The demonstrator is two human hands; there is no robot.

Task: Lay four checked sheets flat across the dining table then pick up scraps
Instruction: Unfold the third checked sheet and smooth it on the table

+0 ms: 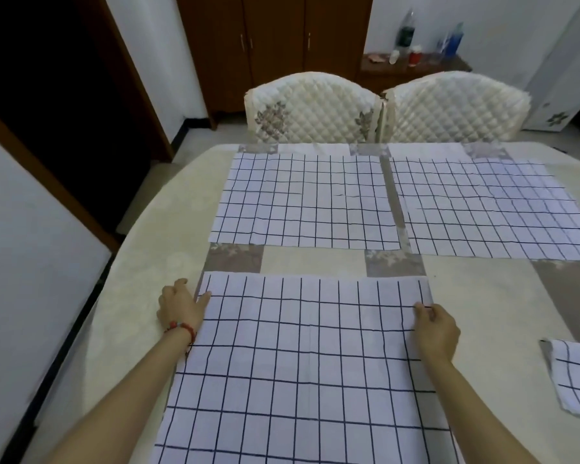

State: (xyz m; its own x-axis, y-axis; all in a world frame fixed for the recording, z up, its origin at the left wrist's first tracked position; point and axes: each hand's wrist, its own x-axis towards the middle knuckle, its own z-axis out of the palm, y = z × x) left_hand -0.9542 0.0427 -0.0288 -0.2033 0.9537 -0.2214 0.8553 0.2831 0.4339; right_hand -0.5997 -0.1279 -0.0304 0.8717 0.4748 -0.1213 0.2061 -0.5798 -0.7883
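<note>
Three white sheets with dark checks lie flat on the dining table (141,262). One sheet (305,202) is at the far middle, a second (489,212) at the far right, and a third (302,363) lies nearest me. My left hand (181,304) pinches the near sheet's left edge close to its far corner. My right hand (436,324) grips the same sheet's right edge near the far corner. A smaller checked piece (575,376) lies crumpled at the right edge of the view.
Two quilted cream chairs (312,105) (456,105) stand at the table's far side. Behind them are a brown wardrobe (275,45) and a low shelf with bottles (412,67). A dark doorway is at the left.
</note>
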